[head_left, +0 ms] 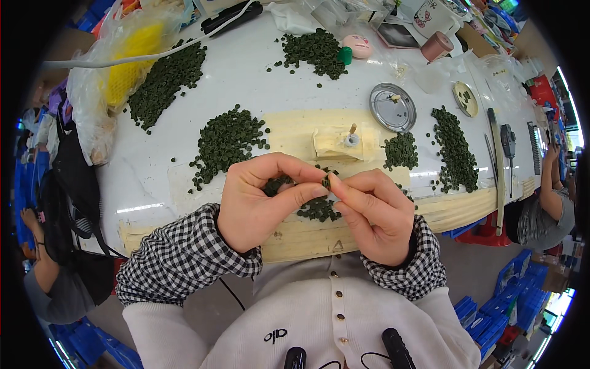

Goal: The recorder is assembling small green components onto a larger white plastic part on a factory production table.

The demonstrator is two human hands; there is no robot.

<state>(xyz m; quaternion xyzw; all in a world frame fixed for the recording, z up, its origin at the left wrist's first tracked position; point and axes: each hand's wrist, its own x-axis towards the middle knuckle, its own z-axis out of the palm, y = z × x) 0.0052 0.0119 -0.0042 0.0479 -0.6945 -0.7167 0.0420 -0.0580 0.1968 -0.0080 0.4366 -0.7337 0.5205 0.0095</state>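
Both my hands meet over the near edge of a white table (258, 80). My left hand (258, 200) cups several small dark green ring-shaped pieces (276, 183) in its palm. My right hand (375, 212) touches the left one at the fingertips, and together they pinch one small green piece (326, 182). Under my hands lies a small heap of the same green pieces (318, 210). Just beyond stands a small tape-covered block with a peg and a white ring (344, 142).
More heaps of green pieces lie at the left (226, 142), far left (165, 81), back (314, 51) and right (455, 147). A round metal lid (393, 107), a plastic bag with yellow contents (126, 61) and tools (507, 142) sit around. Other people sit at both sides.
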